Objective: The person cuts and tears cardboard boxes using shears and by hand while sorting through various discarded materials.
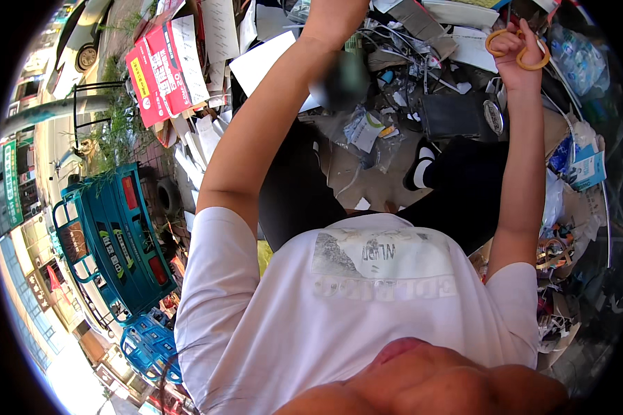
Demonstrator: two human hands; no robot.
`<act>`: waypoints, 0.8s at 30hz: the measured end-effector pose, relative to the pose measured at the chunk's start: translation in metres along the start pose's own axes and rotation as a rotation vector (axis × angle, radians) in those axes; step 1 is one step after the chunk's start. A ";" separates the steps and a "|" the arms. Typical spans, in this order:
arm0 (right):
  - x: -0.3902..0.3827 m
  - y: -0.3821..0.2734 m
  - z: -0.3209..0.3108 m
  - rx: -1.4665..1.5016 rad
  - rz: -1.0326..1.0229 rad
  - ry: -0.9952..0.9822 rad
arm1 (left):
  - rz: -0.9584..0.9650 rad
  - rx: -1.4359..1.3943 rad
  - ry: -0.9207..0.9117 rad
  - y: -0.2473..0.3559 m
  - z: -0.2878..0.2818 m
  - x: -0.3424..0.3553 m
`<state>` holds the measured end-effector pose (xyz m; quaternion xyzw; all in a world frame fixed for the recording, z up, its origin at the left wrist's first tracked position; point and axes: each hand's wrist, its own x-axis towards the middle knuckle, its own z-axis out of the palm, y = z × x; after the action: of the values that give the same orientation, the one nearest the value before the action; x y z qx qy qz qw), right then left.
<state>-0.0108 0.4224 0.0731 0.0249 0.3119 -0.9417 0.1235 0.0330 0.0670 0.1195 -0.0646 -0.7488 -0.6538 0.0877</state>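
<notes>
My right hand (519, 55) is raised at the upper right. Its fingers are in the orange ring handles (536, 61) of what look like scissors. The blades are hidden, and the two rings stand apart. My left arm stretches up to the top edge, where my left hand (336, 17) is cut off, so its fingers do not show. Just below that hand hangs a dark green blur (347, 79) that I cannot make out. A grey-black flat box (453, 114) lies on the ground below my right hand, with an oval silvery piece (493, 117) at its side.
Tangled cables (432, 59) and scraps lie ahead. A red carton (166, 72) and papers are piled at the left. Clear plastic bottles (578, 62) lie bagged at the far right. A plastic bag (374, 135) sits between my legs. A teal cargo vehicle (114, 242) stands at the left.
</notes>
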 end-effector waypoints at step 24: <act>-0.062 0.008 -0.238 -1.923 0.438 0.567 | -0.567 -0.699 0.052 -0.089 -0.044 0.034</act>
<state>0.0443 0.5713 -0.1154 0.1936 0.9409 -0.2097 0.1821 -0.0169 0.0103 0.0460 0.1338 -0.4684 -0.8672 -0.1035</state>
